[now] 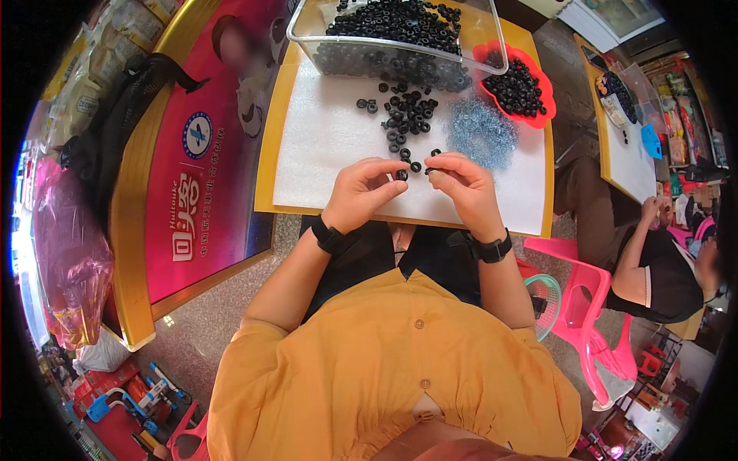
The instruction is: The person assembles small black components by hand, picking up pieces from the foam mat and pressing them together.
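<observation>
Between the thumb and fingertips of my left hand (pixel 360 197) is a small black ring-shaped part (pixel 401 175), held just above the near part of the white work surface (pixel 323 146). My right hand (pixel 469 192) is pinched close beside it. A dark bit shows at its fingertips, too small and covered to make out. Loose black ring-shaped parts (pixel 407 115) lie scattered just beyond both hands, a few right by the fingertips. To their right spreads a pile of tiny bluish, shiny pieces (pixel 483 132).
At the back stands a clear plastic bin (pixel 500 54) of black parts, with a red scalloped bowl (pixel 544 107) of them to its right. A pink-topped counter (pixel 231 192) runs along the left. At right are a pink plastic chair (pixel 584 307) and another person (pixel 661 269) at a second table (pixel 626 165).
</observation>
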The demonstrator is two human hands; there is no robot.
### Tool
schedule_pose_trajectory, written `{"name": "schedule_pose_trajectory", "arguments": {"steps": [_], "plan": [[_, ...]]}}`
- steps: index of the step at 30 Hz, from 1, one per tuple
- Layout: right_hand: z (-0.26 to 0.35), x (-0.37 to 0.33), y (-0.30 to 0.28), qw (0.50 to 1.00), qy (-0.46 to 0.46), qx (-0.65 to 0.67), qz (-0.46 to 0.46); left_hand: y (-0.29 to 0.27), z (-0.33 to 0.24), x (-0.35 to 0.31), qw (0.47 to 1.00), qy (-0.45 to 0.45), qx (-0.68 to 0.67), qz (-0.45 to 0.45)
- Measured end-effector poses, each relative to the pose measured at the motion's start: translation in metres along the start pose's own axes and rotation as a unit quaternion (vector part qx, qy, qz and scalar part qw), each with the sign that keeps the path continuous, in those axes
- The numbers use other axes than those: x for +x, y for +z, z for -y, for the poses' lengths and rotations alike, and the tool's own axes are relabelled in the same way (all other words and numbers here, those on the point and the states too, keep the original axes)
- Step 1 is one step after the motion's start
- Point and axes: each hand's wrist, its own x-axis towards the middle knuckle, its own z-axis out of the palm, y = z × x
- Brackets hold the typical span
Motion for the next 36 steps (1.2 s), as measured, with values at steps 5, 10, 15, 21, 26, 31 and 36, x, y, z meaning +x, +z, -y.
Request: {"name": "schedule_pose_trajectory", "arguments": {"steps": [5, 10, 15, 21, 26, 31, 36], "plan": [[-0.009, -0.008, 0.008, 0.998, -0.04, 0.044, -0.008, 0.001, -0.001, 0.001, 0.999, 0.021, 0.044, 0.001], [-0.012, -0.006, 0.013, 0.996, -0.083, -0.029, 0.0, 0.001, 0.0, 0.001, 0.997, 0.05, 0.064, 0.003], [-0.014, -0.005, 0.015, 0.99, -0.105, -0.092, -0.017, 0.001, -0.003, -0.001, 0.994, 0.069, 0.084, 0.018], [-0.007, -0.007, 0.016, 0.976, -0.134, -0.169, -0.025, 0.003, -0.003, 0.0, 0.99, 0.092, 0.107, 0.015], [-0.001, -0.009, 0.017, 0.963, -0.153, -0.219, -0.021, 0.003, -0.001, -0.001, 0.987, 0.102, 0.123, 0.016], [-0.006, -0.01, 0.016, 0.972, -0.117, -0.203, -0.017, 0.003, -0.002, -0.001, 0.986, 0.105, 0.132, 0.017], [-0.005, -0.011, 0.027, 0.951, -0.167, -0.254, -0.061, 0.005, -0.004, -0.002, 0.982, 0.11, 0.155, 0.008]]}}
